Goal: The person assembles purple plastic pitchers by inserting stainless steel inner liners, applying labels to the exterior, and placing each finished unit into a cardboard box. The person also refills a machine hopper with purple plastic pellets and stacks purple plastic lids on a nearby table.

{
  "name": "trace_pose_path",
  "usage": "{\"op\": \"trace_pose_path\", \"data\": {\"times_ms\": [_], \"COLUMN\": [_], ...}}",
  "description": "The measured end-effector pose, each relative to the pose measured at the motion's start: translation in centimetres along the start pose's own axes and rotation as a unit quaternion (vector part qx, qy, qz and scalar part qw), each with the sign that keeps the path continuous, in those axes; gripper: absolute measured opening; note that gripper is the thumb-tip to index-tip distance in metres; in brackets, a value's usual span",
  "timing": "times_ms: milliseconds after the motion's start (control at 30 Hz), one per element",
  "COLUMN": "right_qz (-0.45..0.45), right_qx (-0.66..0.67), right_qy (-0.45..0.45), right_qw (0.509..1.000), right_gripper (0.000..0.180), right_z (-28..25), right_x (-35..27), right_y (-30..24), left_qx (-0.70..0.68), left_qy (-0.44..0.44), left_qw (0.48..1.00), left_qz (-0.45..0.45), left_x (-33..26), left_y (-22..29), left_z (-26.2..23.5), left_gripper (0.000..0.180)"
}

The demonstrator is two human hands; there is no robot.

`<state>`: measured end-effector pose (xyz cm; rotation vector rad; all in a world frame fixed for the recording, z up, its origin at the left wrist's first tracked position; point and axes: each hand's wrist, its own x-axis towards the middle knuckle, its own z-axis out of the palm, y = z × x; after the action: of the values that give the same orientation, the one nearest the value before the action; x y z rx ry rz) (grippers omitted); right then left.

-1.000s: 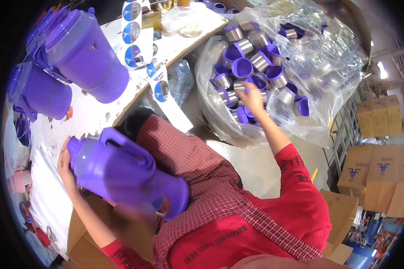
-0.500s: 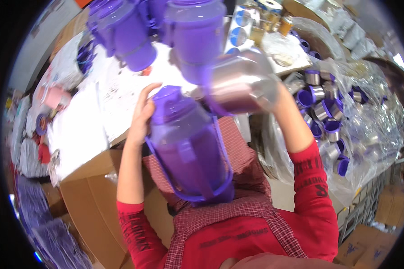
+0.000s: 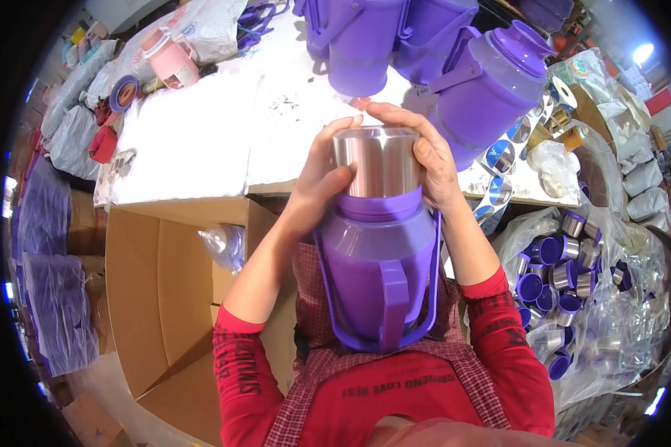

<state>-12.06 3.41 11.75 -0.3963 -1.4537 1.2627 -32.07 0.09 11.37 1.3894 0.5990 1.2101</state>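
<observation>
A large purple flask (image 3: 358,253) with a side handle and a hanging carry loop rests against my lap. On its neck sits a shiny steel cup (image 3: 384,160) with a purple rim, which serves as the lid. My left hand (image 3: 324,167) wraps the cup's left side, thumb across its front. From the other side my right hand (image 3: 432,153) grips the cup, its fingers reaching over the far edge. The flask's stopper is hidden beneath the cup.
Several purple flasks (image 3: 492,74) stand on the white-covered table (image 3: 194,141) ahead. An open cardboard box (image 3: 138,298) is at left below the table edge. At right, a plastic bag (image 3: 611,320) holds many steel cups. A pink jug (image 3: 170,59) stands far left.
The steel cup, earlier in my right hand beside the flask, is now over its neck. My left hand has moved from the flask's top onto the cup. The view has shifted.
</observation>
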Motion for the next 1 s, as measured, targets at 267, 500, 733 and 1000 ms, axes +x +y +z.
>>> {"op": "trace_pose_path", "data": {"times_ms": [267,500,733,1000], "right_qz": [0.025,0.007,0.058,0.024], "right_qx": [-0.038,-0.05,-0.12,-0.277], "right_qy": [0.011,0.0,-0.008,0.088], "right_qw": [0.999,0.999,0.991,0.957], "right_gripper": [0.062,0.068,0.044,0.043], "right_z": [-2.6,-3.7,-3.8,-1.7], "right_x": [-1.0,-1.7,-1.9,-1.8], "right_y": [2.2,2.9,1.9,1.5], "left_qx": [-0.064,-0.041,-0.022,0.013], "left_qy": [0.025,0.021,0.039,-0.005], "left_qw": [0.996,0.999,0.999,0.999], "left_qz": [-0.055,-0.026,-0.006,-0.037], "left_x": [1.0,1.6,1.9,2.3], "left_y": [-2.6,-4.0,-4.7,-5.5], "left_z": [0.3,0.6,-0.1,-1.4], "left_gripper": [0.069,0.076,0.079,0.065]}}
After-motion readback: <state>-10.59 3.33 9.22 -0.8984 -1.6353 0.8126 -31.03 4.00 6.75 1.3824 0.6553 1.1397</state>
